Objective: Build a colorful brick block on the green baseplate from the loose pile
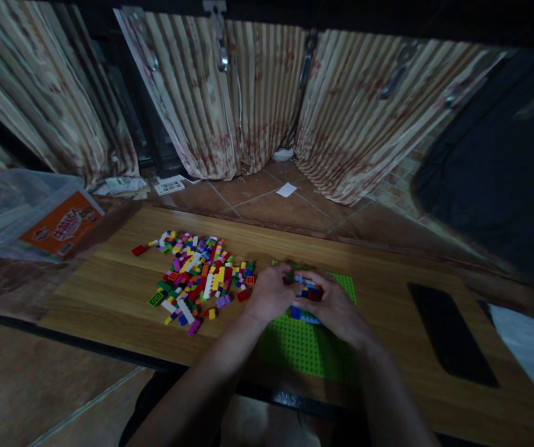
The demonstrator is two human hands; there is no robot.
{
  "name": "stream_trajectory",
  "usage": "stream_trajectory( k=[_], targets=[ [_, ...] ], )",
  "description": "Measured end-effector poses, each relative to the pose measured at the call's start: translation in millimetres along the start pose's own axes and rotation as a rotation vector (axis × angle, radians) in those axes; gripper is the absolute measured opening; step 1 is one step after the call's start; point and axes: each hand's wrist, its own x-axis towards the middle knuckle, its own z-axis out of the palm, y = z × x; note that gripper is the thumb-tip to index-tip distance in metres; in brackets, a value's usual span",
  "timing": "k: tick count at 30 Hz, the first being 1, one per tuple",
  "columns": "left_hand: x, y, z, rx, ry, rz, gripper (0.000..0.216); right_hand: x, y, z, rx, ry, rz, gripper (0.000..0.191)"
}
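A green studded baseplate lies on the wooden table in front of me. Both hands meet over its far half. My left hand is curled, its fingertips pinched at a small stack of coloured bricks built on the plate. My right hand closes round the same stack from the right, with red, blue and white pieces showing between the fingers. A heap of loose coloured bricks is spread on the table just left of my left hand.
A black phone-like slab lies on the table at the right, with white paper beyond it. A clear plastic bag with an orange box sits at the left. Striped curtains hang behind over a tiled floor.
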Motion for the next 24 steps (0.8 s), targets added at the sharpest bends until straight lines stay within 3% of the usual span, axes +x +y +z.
stream_trajectory(
  k=[5, 11, 24],
  targets=[
    [-1.0, -3.0, -2.5, -0.02, -0.035, 0.038, 0.029, -2.6, -0.1, -0.8, 0.105, 0.001, 0.058, 0.061],
    [0.2, -7.9, -6.0, -0.058, -0.137, 0.041, 0.044, -4.6, -0.9, -4.0, 0.141, -0.029, 0.028, 0.048],
    [-3.2, -2.4, -4.7, -0.006, -0.117, 0.004, 0.053, -3.8, 12.3, 4.0, 0.193, 0.002, 0.027, 0.047]
  ],
)
